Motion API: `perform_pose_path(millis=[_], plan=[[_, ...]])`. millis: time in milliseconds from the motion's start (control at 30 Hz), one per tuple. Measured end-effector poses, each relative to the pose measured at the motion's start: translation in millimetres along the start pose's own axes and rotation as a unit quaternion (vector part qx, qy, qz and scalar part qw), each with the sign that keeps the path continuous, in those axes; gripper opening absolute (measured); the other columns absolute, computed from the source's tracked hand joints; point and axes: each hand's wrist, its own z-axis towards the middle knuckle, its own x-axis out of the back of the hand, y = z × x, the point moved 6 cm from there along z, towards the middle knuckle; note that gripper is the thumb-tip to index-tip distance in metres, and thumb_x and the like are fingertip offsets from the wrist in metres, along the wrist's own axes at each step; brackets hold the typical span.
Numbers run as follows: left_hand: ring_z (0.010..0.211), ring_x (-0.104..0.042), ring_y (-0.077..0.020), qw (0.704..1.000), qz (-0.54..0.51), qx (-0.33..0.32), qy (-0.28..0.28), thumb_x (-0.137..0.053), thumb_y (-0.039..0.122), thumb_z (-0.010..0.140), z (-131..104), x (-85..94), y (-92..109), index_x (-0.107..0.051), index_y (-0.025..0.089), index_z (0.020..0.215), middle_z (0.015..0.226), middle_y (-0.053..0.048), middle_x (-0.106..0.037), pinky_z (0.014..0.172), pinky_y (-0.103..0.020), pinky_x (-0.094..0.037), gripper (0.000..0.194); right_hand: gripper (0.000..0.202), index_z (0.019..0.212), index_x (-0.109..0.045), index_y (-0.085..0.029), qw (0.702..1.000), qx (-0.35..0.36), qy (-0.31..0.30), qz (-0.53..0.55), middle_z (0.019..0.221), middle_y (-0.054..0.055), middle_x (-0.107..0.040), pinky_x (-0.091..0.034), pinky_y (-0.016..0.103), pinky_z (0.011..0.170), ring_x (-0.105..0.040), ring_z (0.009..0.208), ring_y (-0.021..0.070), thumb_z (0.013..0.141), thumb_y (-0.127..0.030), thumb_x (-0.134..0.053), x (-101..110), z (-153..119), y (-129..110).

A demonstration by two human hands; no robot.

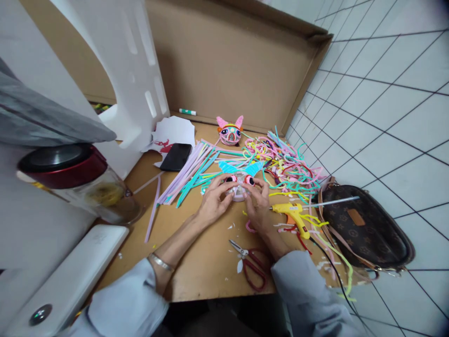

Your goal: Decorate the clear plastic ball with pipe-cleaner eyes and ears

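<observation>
Between my two hands is a small craft animal head [240, 192] with a clear round body, blue fuzzy ears and two pink-rimmed black eyes. My left hand [214, 199] grips its left side, with fingertips beside the left eye. On the other side my right hand [257, 199] holds it, fingers closed near the right eye. Just below my right hand lie red-handled scissors [253, 267], blades pointing away from me. A yellow glue gun [293, 215] rests to the right, a glue stick poking out of it. My fingers partly cover the head's lower front.
A finished-looking pink-eared craft head [230, 133] stands at the back. Pipe cleaners [189, 173] lie left, and a tangled heap of them [284, 161] right. A phone [176, 157], a glass bottle [101, 196], a white device [70, 281] and a brown bag [368, 224] surround the work area.
</observation>
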Motion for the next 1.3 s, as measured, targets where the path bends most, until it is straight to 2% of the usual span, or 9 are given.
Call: perform_pose_path(millis=[533,1000,1300], plan=[[0.129,-0.058,-0.0259,0.998,0.044,-0.039,-0.006,-0.055,0.018,0.095,0.4,-0.3,5.4,-0.068,0.02,0.125,0.137,-0.014,-0.059,0.11,-0.045,-0.05,0.033,0.031,0.121,-0.069,-0.024,0.998,0.018,-0.006,-0.057,0.125,0.012,-0.054,-0.051,0.046,0.1,-0.056,0.118,0.0254,0.099,-0.024,-0.047,-0.6,-2.5,-2.6],[0.129,-0.057,-0.0258,0.999,0.039,-0.038,-0.001,-0.056,0.016,0.093,0.3,-0.7,6.9,-0.068,0.021,0.124,0.137,-0.012,-0.059,0.111,-0.046,-0.05,0.033,0.031,0.121,-0.07,-0.023,0.999,0.017,0.0,-0.044,0.122,0.012,-0.053,-0.052,0.048,0.1,-0.056,0.118,0.0258,0.099,-0.025,-0.048,-0.5,-3.9,-3.3],[0.127,-0.059,-0.0253,0.997,0.043,-0.063,0.021,-0.056,0.016,0.094,-1.4,-0.1,8.0,-0.067,0.021,0.123,0.136,-0.013,-0.06,0.109,-0.045,-0.051,0.032,0.03,0.116,-0.072,-0.025,1.0,0.007,0.012,-0.027,0.122,0.011,-0.053,-0.053,0.048,0.099,-0.057,0.117,0.0255,0.097,-0.029,-0.05,-1.3,-2.7,2.3]])
